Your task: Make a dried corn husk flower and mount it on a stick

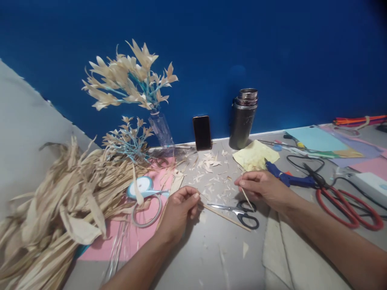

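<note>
Dried-leaf sliver (247, 198) hangs pinched between the right hand's (261, 187) fingertips at frame centre, just above black scissors (242, 212). Left of it, the left hand (179, 207) pinches another thin strip (198, 194).

Left hand (178, 207) and right hand (263, 187) level, fingers (193, 198) pinched together.

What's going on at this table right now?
A person is working with dried husk at a grey table. The right hand pinches a thin husk strip that hangs above black-handled scissors lying on the table. The left hand has its fingers pinched shut; what they hold is too small to tell. A husk pile lies left, cut scraps behind the hands.
</note>
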`<action>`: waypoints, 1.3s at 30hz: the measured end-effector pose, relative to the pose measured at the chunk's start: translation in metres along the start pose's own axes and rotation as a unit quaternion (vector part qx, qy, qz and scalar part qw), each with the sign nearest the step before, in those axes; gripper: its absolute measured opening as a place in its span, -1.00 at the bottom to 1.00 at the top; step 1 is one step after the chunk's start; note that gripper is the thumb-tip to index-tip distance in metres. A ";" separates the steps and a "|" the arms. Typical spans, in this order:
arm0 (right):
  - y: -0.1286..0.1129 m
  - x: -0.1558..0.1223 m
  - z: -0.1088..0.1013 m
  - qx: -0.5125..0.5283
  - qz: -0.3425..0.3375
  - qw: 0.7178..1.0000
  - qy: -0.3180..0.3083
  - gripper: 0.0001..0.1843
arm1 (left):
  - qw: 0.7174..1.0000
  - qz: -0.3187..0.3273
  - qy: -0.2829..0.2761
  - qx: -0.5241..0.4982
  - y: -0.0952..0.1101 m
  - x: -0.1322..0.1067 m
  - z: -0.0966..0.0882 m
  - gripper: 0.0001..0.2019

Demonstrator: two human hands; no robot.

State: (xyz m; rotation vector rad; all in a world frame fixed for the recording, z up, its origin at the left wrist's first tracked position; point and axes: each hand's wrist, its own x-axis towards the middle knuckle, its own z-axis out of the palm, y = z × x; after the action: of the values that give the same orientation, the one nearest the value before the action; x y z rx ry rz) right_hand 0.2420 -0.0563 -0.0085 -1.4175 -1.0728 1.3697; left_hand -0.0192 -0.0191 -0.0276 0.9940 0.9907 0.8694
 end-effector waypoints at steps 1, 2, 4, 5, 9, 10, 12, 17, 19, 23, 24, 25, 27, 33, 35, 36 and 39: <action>0.001 0.000 0.001 -0.006 0.000 1.000 -0.004 -0.54 | 1.000 0.004 0.005 0.004 -0.001 0.001 -0.001 -0.72; 0.003 0.000 0.002 -0.012 -0.002 1.000 -0.003 -0.55 | 1.000 0.005 0.008 0.006 -0.001 0.002 -0.002 -0.73; 0.005 0.000 0.004 -0.019 -0.005 1.000 0.003 -0.56 | 1.000 0.004 0.010 0.007 -0.002 0.003 -0.003 -0.74; 0.006 -0.001 0.004 -0.020 -0.006 1.000 0.007 -0.57 | 1.000 0.004 0.010 0.008 -0.002 0.003 -0.003 -0.74; 0.009 -0.001 0.005 -0.024 -0.005 1.000 0.010 -0.60 | 1.000 -0.004 0.014 0.018 0.000 0.004 -0.003 -0.73; 0.009 -0.002 0.006 -0.028 0.000 1.000 0.011 -0.60 | 1.000 -0.008 0.016 0.021 0.001 0.005 -0.004 -0.72; 0.009 -0.003 0.007 -0.035 0.015 0.999 0.009 -0.59 | 0.999 -0.010 0.021 0.028 0.002 0.006 -0.005 -0.73; 0.010 -0.002 0.008 -0.038 0.027 0.999 0.015 -0.59 | 0.999 0.007 0.033 0.020 0.006 0.009 -0.008 -0.73; 0.012 -0.001 0.007 -0.053 0.023 0.998 0.015 -0.60 | 0.999 0.008 0.030 0.009 0.008 0.008 -0.009 -0.73; 0.015 0.001 0.005 -0.080 0.023 0.996 -0.018 -0.61 | 1.000 0.004 0.021 0.005 0.008 0.007 -0.009 -0.74; 0.015 0.000 0.006 -0.091 0.024 0.995 -0.028 -0.62 | 1.000 0.004 0.021 0.006 0.008 0.007 -0.009 -0.74; 0.014 -0.002 0.009 -0.105 0.026 0.993 -0.039 -0.63 | 1.000 0.003 0.022 0.007 0.008 0.007 -0.009 -0.74; 0.010 -0.009 0.016 -0.138 0.035 0.988 -0.066 -0.67 | 1.000 0.003 0.024 0.008 0.007 0.007 -0.009 -0.74; 0.000 -0.023 0.034 -0.308 -0.038 0.938 -0.154 -0.85 | 0.999 0.001 0.023 0.022 0.007 0.007 -0.009 -0.75; -0.002 -0.022 0.031 -0.395 -0.090 0.907 -0.115 -0.84 | 0.999 0.001 0.026 0.024 0.007 0.007 -0.008 -0.74; -0.003 -0.020 0.029 -0.426 -0.104 0.894 -0.095 -0.82 | 0.999 0.001 0.027 0.025 0.007 0.007 -0.008 -0.74; -0.007 -0.017 0.022 -0.468 -0.114 0.874 -0.064 -0.78 | 0.999 0.000 0.024 0.033 0.006 0.008 -0.009 -0.73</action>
State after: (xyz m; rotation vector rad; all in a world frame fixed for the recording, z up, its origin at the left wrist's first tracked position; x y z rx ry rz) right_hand 0.2200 -0.0711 0.0020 -1.7721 -2.0900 0.7637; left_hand -0.0258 -0.0073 -0.0264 1.0333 1.0657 0.8685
